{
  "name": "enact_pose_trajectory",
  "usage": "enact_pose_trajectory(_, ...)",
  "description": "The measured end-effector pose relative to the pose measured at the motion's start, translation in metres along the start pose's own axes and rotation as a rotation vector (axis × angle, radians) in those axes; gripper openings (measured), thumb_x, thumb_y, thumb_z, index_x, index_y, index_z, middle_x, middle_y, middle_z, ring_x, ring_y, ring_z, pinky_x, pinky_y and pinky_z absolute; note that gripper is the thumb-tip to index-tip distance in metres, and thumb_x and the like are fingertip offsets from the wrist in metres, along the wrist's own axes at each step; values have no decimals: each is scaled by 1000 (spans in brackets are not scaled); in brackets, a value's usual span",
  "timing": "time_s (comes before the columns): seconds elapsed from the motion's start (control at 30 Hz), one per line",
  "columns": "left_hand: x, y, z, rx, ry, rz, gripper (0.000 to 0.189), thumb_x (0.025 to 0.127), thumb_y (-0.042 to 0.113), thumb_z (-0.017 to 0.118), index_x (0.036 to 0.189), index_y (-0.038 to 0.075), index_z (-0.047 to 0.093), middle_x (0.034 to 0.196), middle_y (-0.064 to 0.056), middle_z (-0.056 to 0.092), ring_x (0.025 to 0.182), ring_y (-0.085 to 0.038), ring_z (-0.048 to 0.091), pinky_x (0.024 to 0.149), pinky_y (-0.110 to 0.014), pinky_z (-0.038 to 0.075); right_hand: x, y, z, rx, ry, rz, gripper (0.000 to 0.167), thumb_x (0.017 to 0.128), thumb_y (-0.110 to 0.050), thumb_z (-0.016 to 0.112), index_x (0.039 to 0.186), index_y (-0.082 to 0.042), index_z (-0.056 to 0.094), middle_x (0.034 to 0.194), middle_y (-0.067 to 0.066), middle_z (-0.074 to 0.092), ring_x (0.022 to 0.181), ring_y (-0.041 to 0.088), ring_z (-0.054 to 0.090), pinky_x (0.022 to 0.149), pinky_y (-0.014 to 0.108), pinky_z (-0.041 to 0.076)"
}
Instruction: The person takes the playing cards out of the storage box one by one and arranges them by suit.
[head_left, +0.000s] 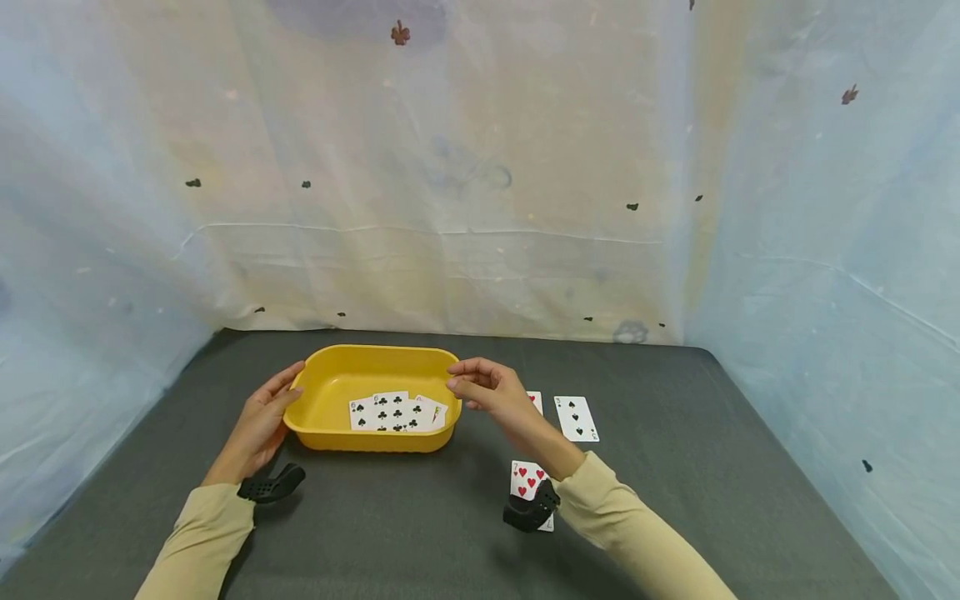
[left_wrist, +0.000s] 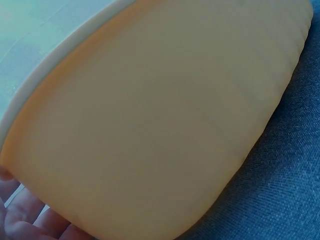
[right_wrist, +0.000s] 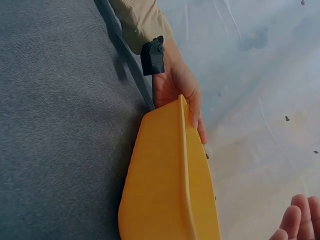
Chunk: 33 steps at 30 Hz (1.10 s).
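A dark grey cloth-like surface (head_left: 420,533) spreads beneath both hands and runs on past them to a pale sheet (head_left: 480,125), which hangs beyond the hands and also closes in on the left and right, tinted blue and cream and dotted with small dark and rust-coloured leaf shapes. The left hand (head_left: 262,421) is clamped on the near-left end of a yellow tray (head_left: 360,442), its thumb over the rim and its fingers against the outside. The tray lies between the two hands; whether its base rests fully on the surface cannot be told. Inside, toward the right hand (head_left: 487,387), overlapping playing cards (head_left: 393,412) lie face up, black clubs and spades among them. The right hand is beside the tray's right end, thumb and fingertips slightly apart with nothing visible between them; whether they touch the rim cannot be told. Just right of that hand a heart card (head_left: 536,400) is partly hidden by it, and farther right lies a spade card (head_left: 576,418). Nearer the person, below the right wrist, a seven of hearts (head_left: 528,475) is partly covered by a black wrist strap (head_left: 528,512). A matching strap (head_left: 266,486) circles the left wrist, next to a beige sleeve (head_left: 202,529).
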<state>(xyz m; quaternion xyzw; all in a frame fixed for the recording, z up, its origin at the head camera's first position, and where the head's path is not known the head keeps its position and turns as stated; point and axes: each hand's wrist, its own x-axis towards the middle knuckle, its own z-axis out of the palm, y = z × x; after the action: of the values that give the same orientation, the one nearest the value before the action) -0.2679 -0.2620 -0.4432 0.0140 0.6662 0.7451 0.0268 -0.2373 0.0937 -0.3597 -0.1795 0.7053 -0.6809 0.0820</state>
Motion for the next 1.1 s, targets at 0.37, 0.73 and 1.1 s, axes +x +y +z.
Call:
enact_pose_trajectory(0.37, 0, 2, 0, 12, -1, 0, 59, 105, 19, 43, 157, 13, 15, 162, -11, 4, 144, -31, 14, 95, -22, 43, 22, -1, 16, -10, 4, 5, 32, 92, -21, 68, 119, -4, 63, 105, 5, 65, 99, 22, 60, 90, 39, 48)
enact_pose_trajectory(0.73, 0, 1, 0, 14, 4, 9, 59, 105, 19, 44, 157, 12, 17, 161, -12, 6, 143, -32, 16, 94, -21, 45, 38, 5, 24, -43, -2, 3, 29, 92, -18, 67, 118, -4, 64, 100, 3, 66, 93, 16, 61, 80, 28, 48)
enact_pose_trajectory(1.1, -1, 0, 0, 1, 1, 17, 59, 105, 19, 45, 157, 12, 16, 161, -12, 6, 143, -32, 17, 93, -21, 45, 52, 17, 36, -128, -1, 11, 31, 91, -19, 69, 117, -3, 65, 102, 5, 67, 101, 27, 61, 88, 37, 51)
